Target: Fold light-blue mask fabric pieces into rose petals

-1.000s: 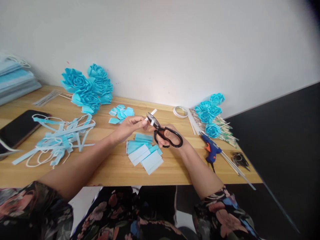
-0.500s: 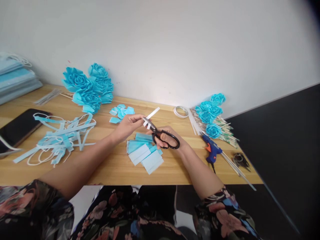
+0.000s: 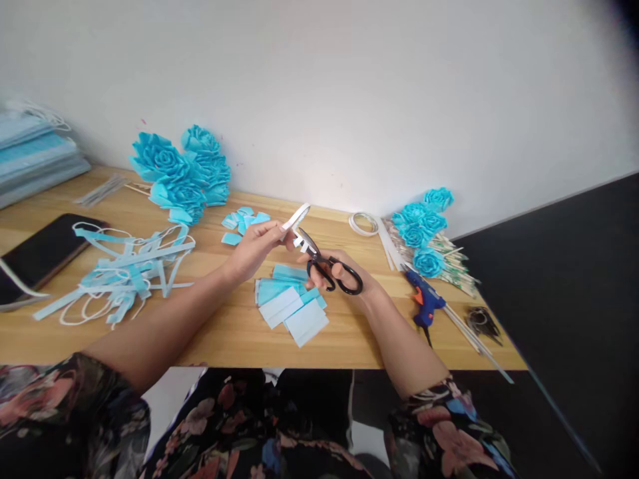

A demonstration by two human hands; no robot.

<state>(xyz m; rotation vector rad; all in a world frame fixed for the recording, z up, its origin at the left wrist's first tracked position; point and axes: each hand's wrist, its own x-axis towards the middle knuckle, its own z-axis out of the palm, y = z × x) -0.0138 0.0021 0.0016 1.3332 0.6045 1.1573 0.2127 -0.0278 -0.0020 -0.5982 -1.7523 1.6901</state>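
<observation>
The left hand [image 3: 257, 251] is closed, pinching a white strip [image 3: 295, 217] between thumb and fingers. The right hand [image 3: 353, 261] is closed around the handles of a pair of scissors [image 3: 314, 253], thumb through one loop, handles spread apart. The strip is held above the counter [image 3: 224, 339]; it bends into a curve at its far end and shows short cut tabs beside the blades. Whether the blades touch it cannot be determined.

Below the hands, overlapping blue and pale rectangles [image 3: 307, 322] lie on the counter. Small blue pieces [image 3: 231, 238] lie just beyond the left hand. To the left: a tangle of blue strips and white cords [image 3: 127, 273], beside a phone [image 3: 47, 256]. To the right: a roll of tape [image 3: 364, 233], blue paper flowers [image 3: 428, 263] and a glue gun [image 3: 426, 303].
</observation>
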